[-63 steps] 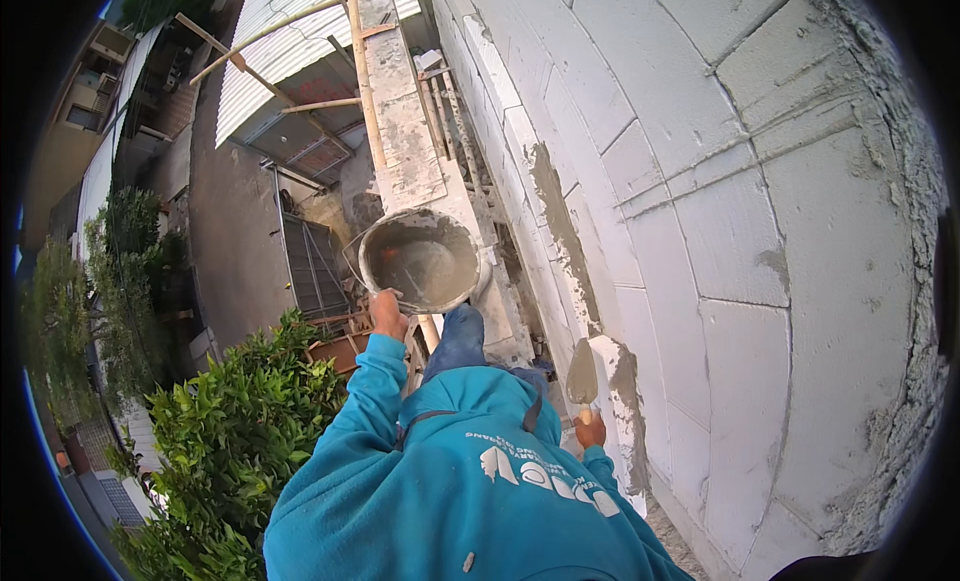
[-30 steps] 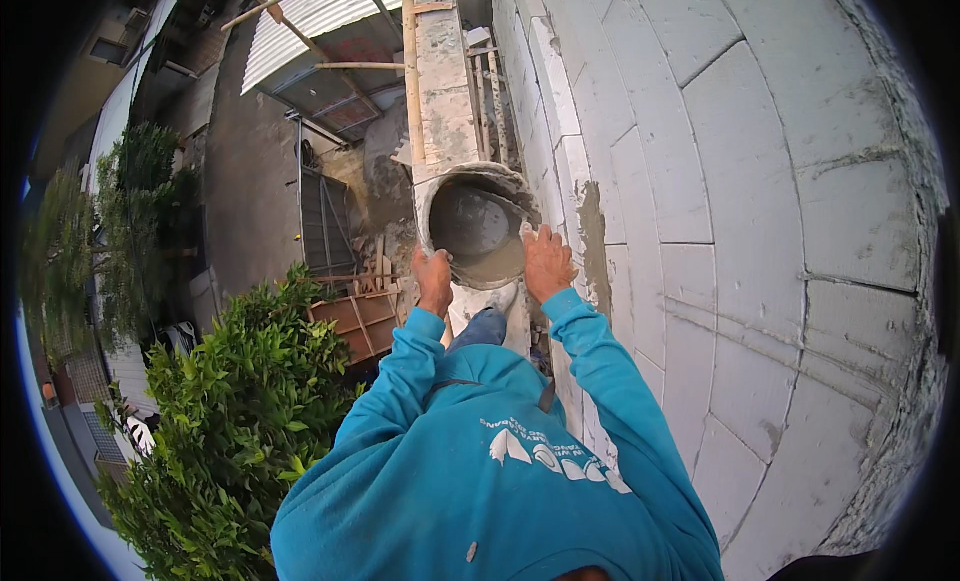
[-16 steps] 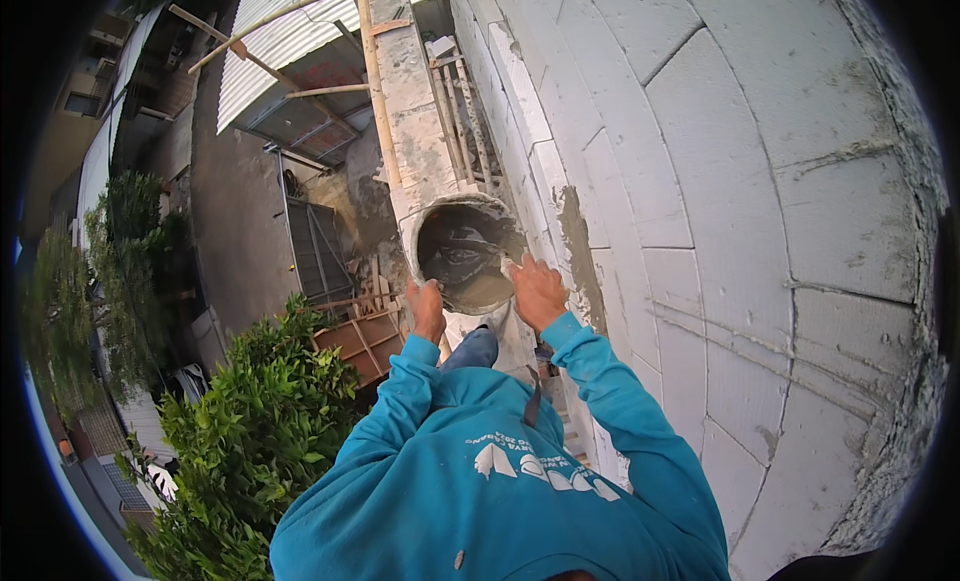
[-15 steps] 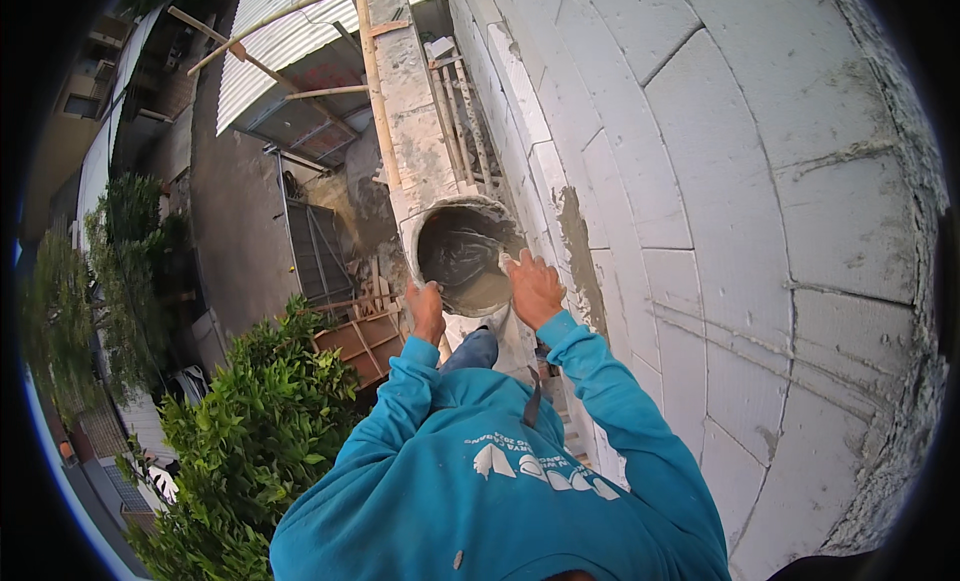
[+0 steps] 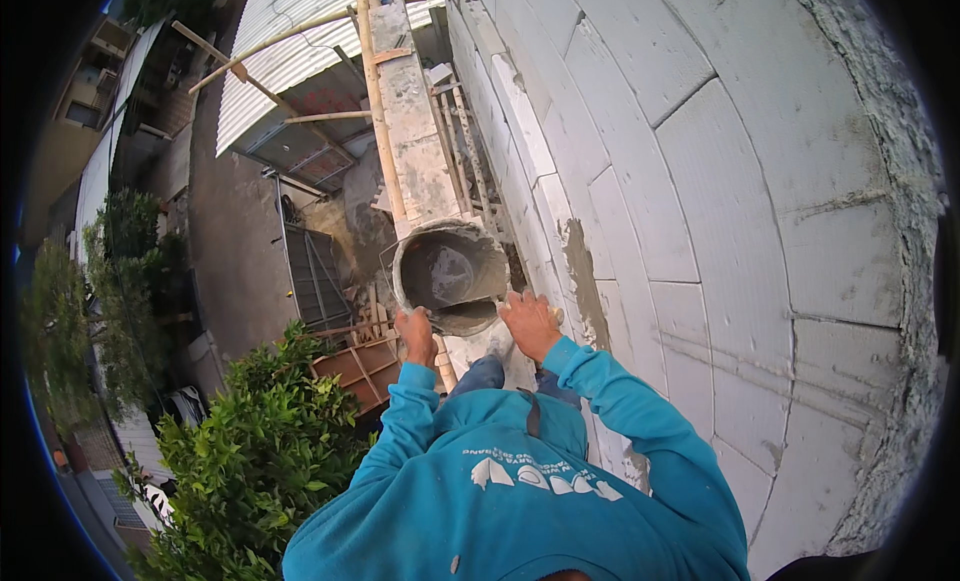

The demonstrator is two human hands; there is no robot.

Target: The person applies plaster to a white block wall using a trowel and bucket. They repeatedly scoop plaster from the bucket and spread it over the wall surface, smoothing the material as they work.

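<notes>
A round bucket [image 5: 404, 273] smeared with grey mortar stands on the plank walkway just in front of my legs. Wet mortar coats its inside, and a flat grey shape with a dark edge crosses its near part. My left hand [image 5: 416, 337] is closed on the near left rim. At the near right side, my right hand [image 5: 531, 325] has its fingers curled around a pale-handled tool [image 5: 557, 314]. Only a small end of that handle shows, and the rest is hidden by the hand.
A pale block wall [image 5: 735, 191] rises close on my right, with a grey mortar smear [image 5: 582, 281]. Bamboo poles [image 5: 376, 101] edge the high plank walkway [image 5: 415, 146] on the left. Below lie a leafy tree [image 5: 265, 431], a corrugated roof [image 5: 275, 41] and a paved lane.
The bucket has tipped, and its mouth shows more of the inner wall. My right hand has shifted slightly nearer to me. The left hand stays at the rim.
</notes>
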